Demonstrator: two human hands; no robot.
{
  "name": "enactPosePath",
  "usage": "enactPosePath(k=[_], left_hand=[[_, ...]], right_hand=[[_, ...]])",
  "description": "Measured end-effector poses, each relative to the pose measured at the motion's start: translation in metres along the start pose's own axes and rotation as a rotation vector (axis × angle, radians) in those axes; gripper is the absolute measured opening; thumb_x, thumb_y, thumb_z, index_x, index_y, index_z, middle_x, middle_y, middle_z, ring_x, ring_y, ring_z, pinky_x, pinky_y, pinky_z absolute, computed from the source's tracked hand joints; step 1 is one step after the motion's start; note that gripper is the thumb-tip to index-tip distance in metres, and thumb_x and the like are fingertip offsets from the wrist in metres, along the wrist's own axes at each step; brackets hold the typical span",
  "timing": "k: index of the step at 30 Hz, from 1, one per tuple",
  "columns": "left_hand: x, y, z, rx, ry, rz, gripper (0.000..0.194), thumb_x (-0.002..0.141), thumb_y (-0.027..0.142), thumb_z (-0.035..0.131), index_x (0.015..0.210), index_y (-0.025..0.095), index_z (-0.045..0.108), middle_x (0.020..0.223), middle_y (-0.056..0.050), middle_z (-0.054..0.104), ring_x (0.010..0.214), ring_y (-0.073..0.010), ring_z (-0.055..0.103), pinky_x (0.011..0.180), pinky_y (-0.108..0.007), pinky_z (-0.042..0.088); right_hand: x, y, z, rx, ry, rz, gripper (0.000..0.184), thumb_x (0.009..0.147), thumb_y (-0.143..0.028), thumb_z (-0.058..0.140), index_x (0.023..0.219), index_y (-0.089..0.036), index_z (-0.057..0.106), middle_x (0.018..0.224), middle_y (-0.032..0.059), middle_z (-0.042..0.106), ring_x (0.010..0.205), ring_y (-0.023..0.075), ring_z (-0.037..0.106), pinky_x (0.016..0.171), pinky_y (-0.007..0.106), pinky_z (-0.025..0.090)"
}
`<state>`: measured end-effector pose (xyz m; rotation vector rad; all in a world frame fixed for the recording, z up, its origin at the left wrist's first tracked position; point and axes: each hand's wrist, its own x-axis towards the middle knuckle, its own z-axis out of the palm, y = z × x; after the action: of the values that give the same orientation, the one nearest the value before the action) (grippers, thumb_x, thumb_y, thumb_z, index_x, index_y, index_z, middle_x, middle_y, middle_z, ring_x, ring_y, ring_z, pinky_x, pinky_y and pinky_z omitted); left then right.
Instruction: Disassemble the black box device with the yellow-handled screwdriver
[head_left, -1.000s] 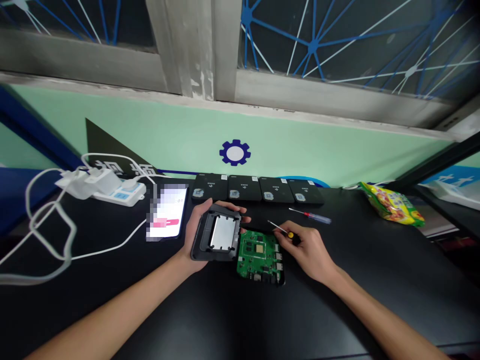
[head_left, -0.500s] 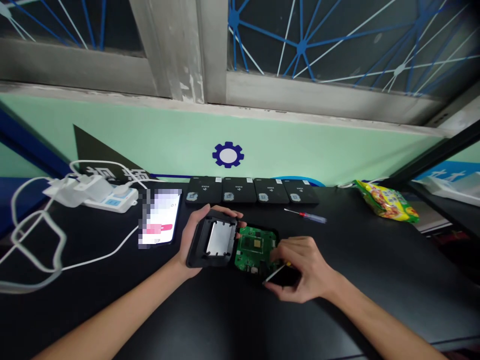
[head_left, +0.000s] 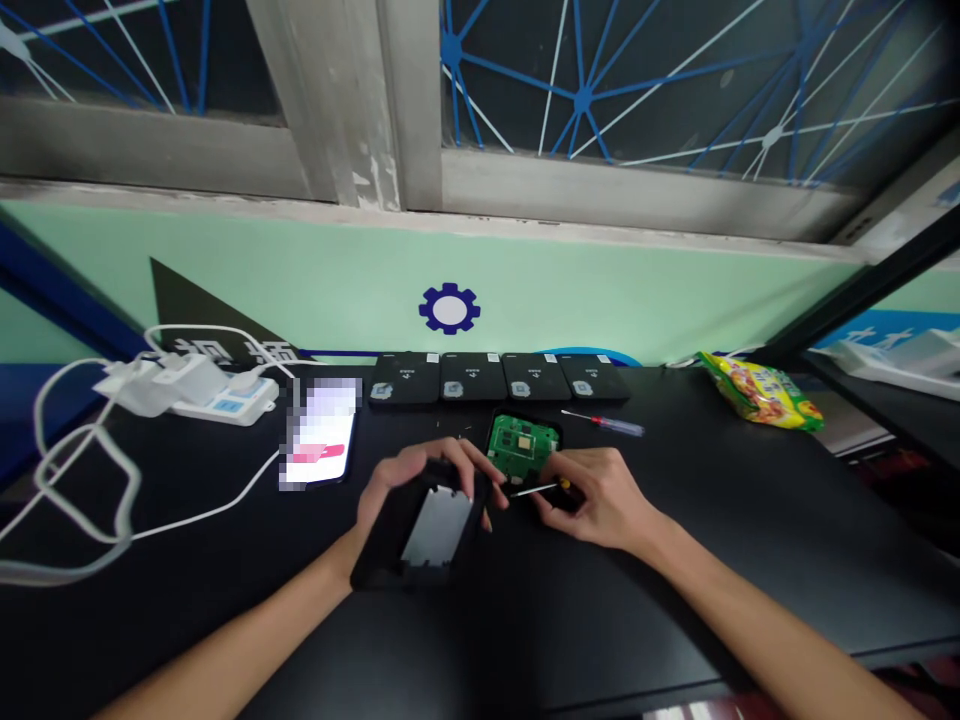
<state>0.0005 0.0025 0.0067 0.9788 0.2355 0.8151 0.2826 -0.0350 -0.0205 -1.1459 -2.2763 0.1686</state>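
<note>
My left grip [head_left: 384, 482] clamps the black cover [head_left: 439, 530]; my right grip [head_left: 600, 497] pinches a screwdriver [head_left: 538, 489]; the green board [head_left: 517, 440] lies exposed on the table [head_left: 615, 640] just beyond; opening looks done, the parts unjoined.

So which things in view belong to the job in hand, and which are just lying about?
In the job, by the look of it:
dark cover with silver plate, in the left hand
held screwdriver, in the right hand
green circuit board, beside the right hand

Apparently just lying about:
red-and-blue screwdriver, maybe a spare
four black boxes
phone
power strip
yellow-green packet
</note>
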Motion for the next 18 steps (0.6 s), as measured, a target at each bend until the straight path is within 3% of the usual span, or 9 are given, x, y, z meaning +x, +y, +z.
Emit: enactPosePath(k=[5, 7, 12, 18], left_hand=[[-0.002, -0.021, 0.004, 0.063, -0.286, -0.182, 0.056, 0.09, 0.067, 0.073, 0.085, 0.012, 0.082, 0.106, -0.022, 0.072, 0.094, -0.0402, 0.078, 0.07, -0.045, 0.066], [-0.002, -0.03, 0.002, 0.085, -0.321, -0.208, 0.058, 0.091, 0.069, 0.071, 0.084, 0.012, 0.082, 0.106, -0.022, 0.073, 0.09, -0.0378, 0.079, 0.066, -0.042, 0.065], [-0.004, -0.039, -0.003, 0.019, -0.298, -0.252, 0.056, 0.091, 0.067, 0.069, 0.083, 0.013, 0.082, 0.104, -0.022, 0.074, 0.09, -0.0366, 0.078, 0.066, -0.042, 0.066], [-0.007, -0.026, 0.003, -0.009, -0.275, -0.308, 0.053, 0.092, 0.063, 0.071, 0.089, 0.011, 0.082, 0.11, -0.022, 0.072, 0.098, -0.0371, 0.076, 0.076, -0.043, 0.064]], right_hand=[[0.0, 0.003, 0.0, 0.02, -0.018, 0.018, 0.011, 0.093, -0.026, 0.069, 0.085, -0.021, 0.065, 0.065, -0.0024, 0.061, 0.055, 0.0142, 0.056, 0.057, 0.029, 0.036], [0.0, 0.005, 0.0, 0.028, -0.024, 0.02, 0.01, 0.094, -0.027, 0.07, 0.086, -0.021, 0.066, 0.066, -0.0021, 0.062, 0.056, 0.0146, 0.058, 0.057, 0.029, 0.038], [0.0, 0.007, -0.002, 0.046, -0.031, 0.04, 0.014, 0.101, -0.031, 0.07, 0.092, -0.02, 0.07, 0.07, -0.0007, 0.066, 0.057, 0.0151, 0.06, 0.059, 0.029, 0.041], [-0.001, 0.01, -0.006, 0.084, -0.085, 0.006, 0.019, 0.107, -0.036, 0.07, 0.099, -0.019, 0.073, 0.078, 0.0012, 0.068, 0.063, 0.0167, 0.063, 0.06, 0.03, 0.041]])
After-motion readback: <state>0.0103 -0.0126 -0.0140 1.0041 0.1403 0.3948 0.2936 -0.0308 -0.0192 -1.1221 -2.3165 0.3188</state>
